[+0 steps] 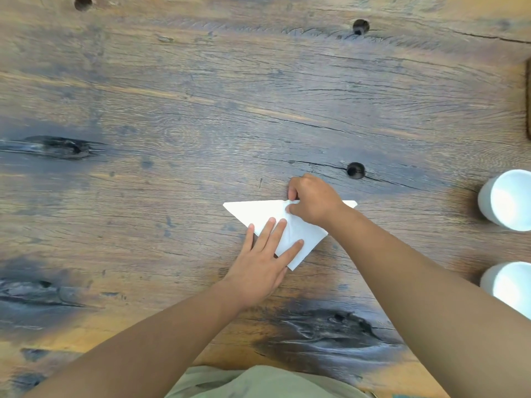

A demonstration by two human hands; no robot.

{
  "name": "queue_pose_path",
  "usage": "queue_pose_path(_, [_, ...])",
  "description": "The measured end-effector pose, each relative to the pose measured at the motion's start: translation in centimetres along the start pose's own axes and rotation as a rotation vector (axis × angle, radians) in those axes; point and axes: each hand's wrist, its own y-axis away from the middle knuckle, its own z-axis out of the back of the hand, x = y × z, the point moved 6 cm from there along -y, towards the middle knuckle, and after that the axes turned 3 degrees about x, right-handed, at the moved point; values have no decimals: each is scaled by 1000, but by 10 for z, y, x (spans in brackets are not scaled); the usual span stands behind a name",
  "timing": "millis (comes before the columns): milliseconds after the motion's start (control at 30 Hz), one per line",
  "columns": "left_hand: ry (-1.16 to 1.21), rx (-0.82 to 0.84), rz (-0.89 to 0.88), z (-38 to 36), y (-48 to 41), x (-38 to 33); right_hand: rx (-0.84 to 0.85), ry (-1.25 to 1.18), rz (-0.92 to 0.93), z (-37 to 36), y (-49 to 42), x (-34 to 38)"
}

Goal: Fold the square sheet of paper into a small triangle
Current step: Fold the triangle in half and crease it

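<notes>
A white sheet of paper, folded into a wide triangle, lies on the wooden table with its long edge away from me and its point toward me. My left hand lies flat on the paper's near left part, fingers spread. My right hand pinches the paper at the middle of the long far edge with thumb and fingers. The right hand and forearm hide part of the triangle's right side; only its right tip shows.
Two white cups stand at the right edge of the table, one farther away and one nearer. A brown object shows at the far right edge. Dark knot holes dot the wood.
</notes>
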Motion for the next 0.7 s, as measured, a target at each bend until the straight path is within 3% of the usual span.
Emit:
queue_pose_path(200, [-3, 2, 7, 3, 0, -1, 0, -26, 42, 2, -4, -1])
queue_pose_path(400, [-10, 17, 15, 8, 3, 1, 126, -165, 152, -6, 1, -3])
queue_pose_path(533, [-2, 37, 15, 7, 5, 2, 182, -133, 212, -5, 7, -4])
queue_pose_path(700, [18, 23, 6, 8, 7, 4, 135, -213, 235, -1, 12, -4])
